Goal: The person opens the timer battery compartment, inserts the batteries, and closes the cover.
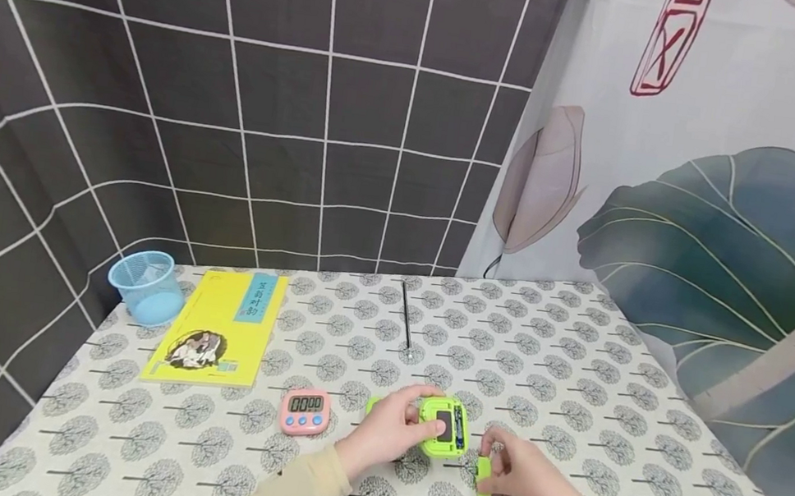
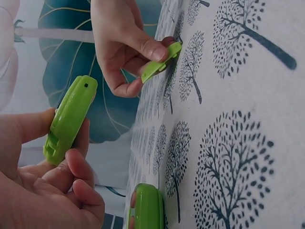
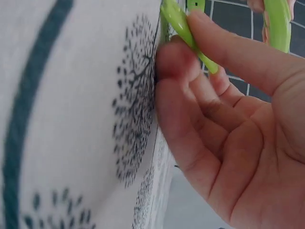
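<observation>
My left hand (image 1: 392, 429) holds a lime-green kitchen timer (image 1: 443, 445) by its edges, with the back facing up. Its back is uncovered, and a dark battery (image 1: 459, 423) lies in the slot on the right side. To the right, close over the cloth, my right hand (image 1: 529, 473) pinches a small green battery cover (image 2: 162, 63) between thumb and fingers. Small tabs show along one edge of the cover. A second green rounded case (image 2: 148, 207) sits on the table beside the left hand, which mostly hides it in the head view.
A pink timer (image 1: 305, 413) with blue buttons lies left of the hands. Farther back are a yellow book (image 1: 246, 354) and a light blue mesh basket (image 1: 140, 278). A thin black rod (image 1: 406, 315) lies toward the back of the tree-patterned tablecloth (image 1: 310, 477).
</observation>
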The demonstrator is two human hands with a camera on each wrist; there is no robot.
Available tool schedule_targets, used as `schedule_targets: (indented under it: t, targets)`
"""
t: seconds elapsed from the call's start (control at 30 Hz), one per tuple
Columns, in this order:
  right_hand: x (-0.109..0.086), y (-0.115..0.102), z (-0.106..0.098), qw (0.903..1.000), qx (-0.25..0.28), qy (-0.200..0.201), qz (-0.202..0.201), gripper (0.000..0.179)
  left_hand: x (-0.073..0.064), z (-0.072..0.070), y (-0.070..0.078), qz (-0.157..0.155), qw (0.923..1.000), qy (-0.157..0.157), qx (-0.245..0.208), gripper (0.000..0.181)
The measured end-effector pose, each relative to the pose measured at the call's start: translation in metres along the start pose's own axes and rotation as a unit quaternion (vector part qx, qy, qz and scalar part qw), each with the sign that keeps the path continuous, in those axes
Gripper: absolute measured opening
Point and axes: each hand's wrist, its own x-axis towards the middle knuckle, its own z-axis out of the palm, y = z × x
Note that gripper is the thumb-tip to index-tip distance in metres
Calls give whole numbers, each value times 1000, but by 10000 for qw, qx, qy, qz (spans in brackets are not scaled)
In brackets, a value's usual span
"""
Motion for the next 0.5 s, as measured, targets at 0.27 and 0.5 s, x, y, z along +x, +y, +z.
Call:
schedule_targets:
  t: [0.27, 0.5]
  targets:
    - [4, 1, -8, 9780, 2009, -60, -563, 34, -3, -1, 2, 40, 10000, -37, 22, 45]
    - [10, -12, -10, 9694, 2263, 303, -907, 36, -3, -1, 1, 68, 9999, -24, 132, 45]
